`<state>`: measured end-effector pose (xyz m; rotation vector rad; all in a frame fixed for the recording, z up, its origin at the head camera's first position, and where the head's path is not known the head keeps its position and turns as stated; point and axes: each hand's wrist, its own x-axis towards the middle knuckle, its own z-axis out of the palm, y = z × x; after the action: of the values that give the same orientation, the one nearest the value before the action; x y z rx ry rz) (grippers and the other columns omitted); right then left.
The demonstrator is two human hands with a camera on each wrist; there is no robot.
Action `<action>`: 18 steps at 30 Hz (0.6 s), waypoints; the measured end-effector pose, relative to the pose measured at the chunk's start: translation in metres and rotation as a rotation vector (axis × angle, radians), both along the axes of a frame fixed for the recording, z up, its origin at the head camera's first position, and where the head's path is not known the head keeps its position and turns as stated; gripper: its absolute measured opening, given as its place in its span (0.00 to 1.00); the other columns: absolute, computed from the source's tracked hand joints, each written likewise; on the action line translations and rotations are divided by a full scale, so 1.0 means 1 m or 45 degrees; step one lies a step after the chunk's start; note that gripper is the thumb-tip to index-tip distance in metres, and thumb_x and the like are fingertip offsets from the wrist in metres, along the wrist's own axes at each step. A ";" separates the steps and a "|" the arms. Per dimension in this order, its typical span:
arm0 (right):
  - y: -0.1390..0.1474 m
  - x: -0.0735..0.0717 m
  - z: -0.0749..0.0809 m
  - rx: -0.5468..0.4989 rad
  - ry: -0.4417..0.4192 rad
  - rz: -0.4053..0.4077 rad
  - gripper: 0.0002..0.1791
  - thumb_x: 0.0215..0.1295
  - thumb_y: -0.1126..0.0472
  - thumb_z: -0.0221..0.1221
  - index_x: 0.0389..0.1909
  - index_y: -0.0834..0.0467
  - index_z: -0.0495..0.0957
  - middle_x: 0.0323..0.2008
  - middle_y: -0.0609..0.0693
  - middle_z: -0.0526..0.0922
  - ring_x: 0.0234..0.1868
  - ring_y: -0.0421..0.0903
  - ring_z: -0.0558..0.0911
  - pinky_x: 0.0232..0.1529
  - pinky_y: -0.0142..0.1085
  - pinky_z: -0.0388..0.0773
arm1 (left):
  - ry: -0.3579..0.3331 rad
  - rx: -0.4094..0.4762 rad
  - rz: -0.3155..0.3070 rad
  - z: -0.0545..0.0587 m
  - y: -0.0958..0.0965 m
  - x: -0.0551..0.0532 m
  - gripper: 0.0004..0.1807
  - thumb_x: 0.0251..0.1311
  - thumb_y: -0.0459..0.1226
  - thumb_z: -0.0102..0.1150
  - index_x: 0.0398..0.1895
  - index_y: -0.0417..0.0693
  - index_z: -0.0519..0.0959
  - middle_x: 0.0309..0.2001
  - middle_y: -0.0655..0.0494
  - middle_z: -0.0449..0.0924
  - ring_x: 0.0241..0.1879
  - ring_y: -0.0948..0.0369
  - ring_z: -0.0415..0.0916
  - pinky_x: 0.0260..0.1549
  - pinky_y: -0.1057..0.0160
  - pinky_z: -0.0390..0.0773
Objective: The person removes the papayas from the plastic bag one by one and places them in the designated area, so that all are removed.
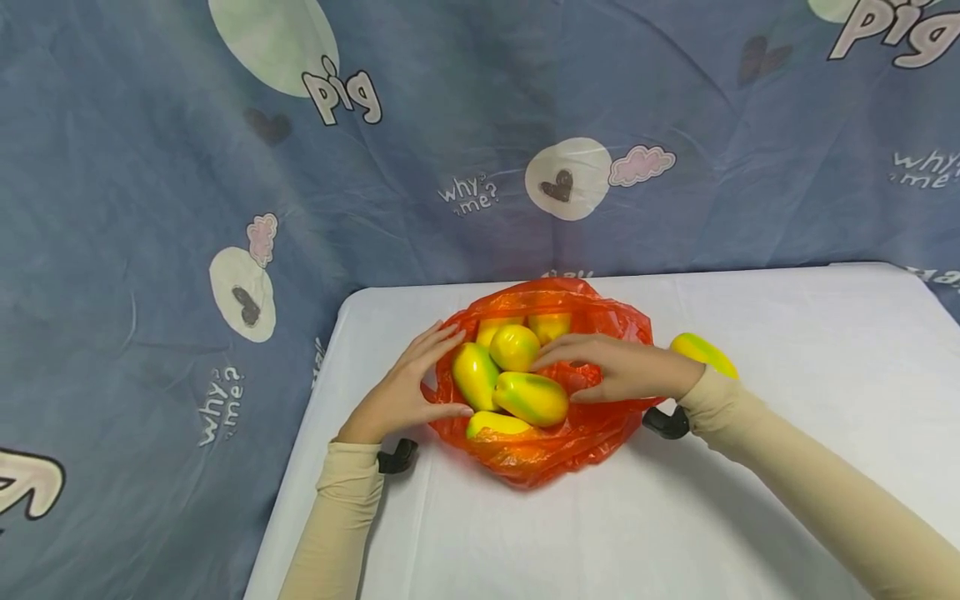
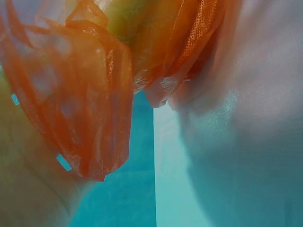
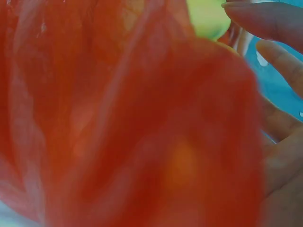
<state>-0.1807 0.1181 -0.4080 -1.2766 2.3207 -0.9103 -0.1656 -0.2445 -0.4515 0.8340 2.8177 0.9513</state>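
Observation:
A red plastic bag [image 1: 607, 433] lies spread on the white table with its mouth upward. Inside it are several yellow-green mangoes, one mango [image 1: 531, 398] on top near the middle. My left hand [image 1: 405, 387] is at the bag's left rim, fingers extended along the edge and thumb beside the lowest mango. Over the right part of the opening, my right hand [image 1: 618, 367] reaches in with fingers apart, fingertips close to the round yellow fruit [image 1: 514, 347]. Red plastic [image 3: 142, 142] fills most of the right wrist view, hiding part of that hand.
Outside the bag, another yellow-green mango [image 1: 705, 354] lies on the white table [image 1: 810, 367], partly behind the right wrist. A blue patterned cloth [image 1: 465, 108] hangs behind the table and along its left side.

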 end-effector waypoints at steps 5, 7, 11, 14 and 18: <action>-0.007 -0.001 -0.008 0.028 -0.014 0.022 0.31 0.66 0.64 0.67 0.69 0.43 0.76 0.69 0.43 0.75 0.73 0.48 0.71 0.72 0.50 0.74 | 0.002 0.004 0.001 0.000 0.001 0.000 0.59 0.46 0.64 0.77 0.81 0.61 0.60 0.83 0.63 0.51 0.85 0.55 0.41 0.76 0.32 0.56; -0.011 -0.001 -0.011 0.024 -0.041 0.043 0.31 0.65 0.64 0.68 0.69 0.43 0.76 0.68 0.43 0.75 0.72 0.47 0.71 0.72 0.49 0.74 | 0.001 0.001 0.001 0.000 0.001 0.000 0.60 0.45 0.64 0.77 0.81 0.62 0.60 0.83 0.64 0.52 0.85 0.56 0.41 0.76 0.32 0.56; -0.017 -0.001 -0.014 0.026 -0.096 0.064 0.33 0.66 0.64 0.68 0.71 0.43 0.75 0.66 0.43 0.74 0.69 0.44 0.72 0.70 0.46 0.76 | 0.007 -0.006 0.001 -0.001 0.001 0.000 0.60 0.45 0.64 0.78 0.82 0.62 0.60 0.83 0.63 0.52 0.85 0.56 0.41 0.76 0.32 0.56; -0.020 -0.002 -0.015 0.044 -0.095 0.065 0.35 0.66 0.64 0.67 0.73 0.42 0.73 0.66 0.42 0.74 0.68 0.43 0.72 0.67 0.44 0.78 | 0.016 -0.007 0.000 -0.001 0.000 0.000 0.60 0.45 0.64 0.78 0.82 0.62 0.59 0.83 0.63 0.52 0.85 0.56 0.41 0.76 0.32 0.56; -0.024 -0.002 -0.017 0.054 -0.083 0.081 0.37 0.66 0.64 0.67 0.74 0.41 0.71 0.67 0.43 0.73 0.66 0.43 0.73 0.65 0.44 0.79 | 0.021 -0.005 -0.004 0.000 0.000 0.000 0.60 0.45 0.64 0.77 0.82 0.63 0.59 0.83 0.64 0.51 0.85 0.56 0.41 0.76 0.33 0.56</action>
<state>-0.1828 0.0945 -0.4252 -1.2767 2.2248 -0.8646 -0.1658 -0.2445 -0.4518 0.8501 2.8302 0.9426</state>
